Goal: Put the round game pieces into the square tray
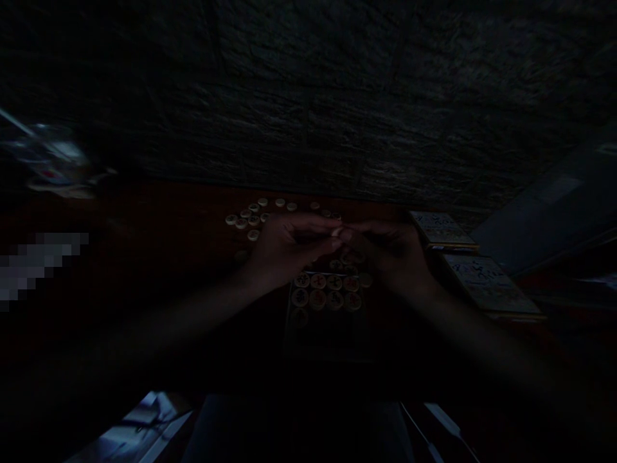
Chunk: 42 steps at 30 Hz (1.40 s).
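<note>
Very dim light. Left hand (284, 247) and right hand (400, 254) meet over the middle of the table (173, 212), fingertips pinched together on 1 pale xiangqi piece (336, 232); which hand bears more of the grip, cannot tell. The piece is raised, just beyond the far edge of a shallow box (328, 331) near the table's near edge. In that box, seated pieces (334, 281) lie flat: 2 rows of 4, plus 1 at the left of the next row. Loose pieces (253, 220) are scattered toward the table's far edge, some partly hidden behind the hands. Toward the table's right end, 2 flat printed boxes (491, 283) lie near each other. Step in hand, as I judge it: handling a single piece at the fingertips, perhaps turning it to check or align its face. Next move seems to call for 1 hand easing off while the other keeps the disc level; its rim could slip in such low light.
</note>
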Tool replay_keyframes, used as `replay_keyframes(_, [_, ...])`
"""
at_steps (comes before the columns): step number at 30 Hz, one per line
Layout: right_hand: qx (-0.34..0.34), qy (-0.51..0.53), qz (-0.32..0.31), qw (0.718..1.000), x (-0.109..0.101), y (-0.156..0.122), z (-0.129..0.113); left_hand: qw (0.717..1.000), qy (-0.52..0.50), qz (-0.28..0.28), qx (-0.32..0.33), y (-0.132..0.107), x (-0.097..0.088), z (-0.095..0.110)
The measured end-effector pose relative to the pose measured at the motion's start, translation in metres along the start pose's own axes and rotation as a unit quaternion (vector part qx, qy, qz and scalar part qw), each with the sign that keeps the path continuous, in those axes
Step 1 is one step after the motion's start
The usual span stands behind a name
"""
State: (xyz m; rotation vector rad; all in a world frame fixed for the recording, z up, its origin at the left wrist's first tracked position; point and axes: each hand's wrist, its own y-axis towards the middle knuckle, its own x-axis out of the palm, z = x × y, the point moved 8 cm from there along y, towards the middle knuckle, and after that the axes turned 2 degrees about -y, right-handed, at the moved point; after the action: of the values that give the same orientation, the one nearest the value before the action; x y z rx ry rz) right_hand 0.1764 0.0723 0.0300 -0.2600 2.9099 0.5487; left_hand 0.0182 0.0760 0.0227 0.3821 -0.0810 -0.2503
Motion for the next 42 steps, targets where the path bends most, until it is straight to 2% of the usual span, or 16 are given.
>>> replay_keyframes(9, [-0.026,-0.029,0.005,0.999,-0.003,0.001,0.001,0.993,-0.090,0.011,-0.070,0.001,-0.001,-0.008])
replay_keyframes(13, [-0.072,-0.096,0.019,0.993,-0.004,-0.004,-0.011,0.990,-0.112,0.017,-0.082,0.001,-0.002,-0.012])
replay_keyframes(17, [-0.169,-0.234,0.039,0.957,-0.007,-0.010,-0.029,0.989,-0.114,0.021,-0.089,0.000,-0.001,-0.014])
replay_keyframes(20, [-0.234,-0.287,0.039,0.928,-0.006,-0.014,-0.039,0.989,-0.108,0.019,-0.098,-0.001,0.000,-0.014])
replay_keyframes(25, [-0.268,-0.288,0.038,0.919,-0.004,-0.015,-0.044,0.981,-0.139,0.014,-0.131,-0.003,0.004,-0.014])
replay_keyframes(31, [-0.277,-0.252,0.025,0.927,0.000,-0.018,-0.047,0.966,-0.201,-0.021,-0.165,-0.002,0.014,-0.013])
replay_keyframes(38, [-0.266,-0.226,0.025,0.937,-0.001,-0.017,-0.045,0.964,-0.217,-0.015,-0.155,0.000,0.012,-0.014])
replay_keyframes(42, [-0.276,-0.239,0.022,0.931,-0.001,-0.018,-0.045,0.966,-0.212,-0.021,-0.149,-0.001,0.012,-0.014])
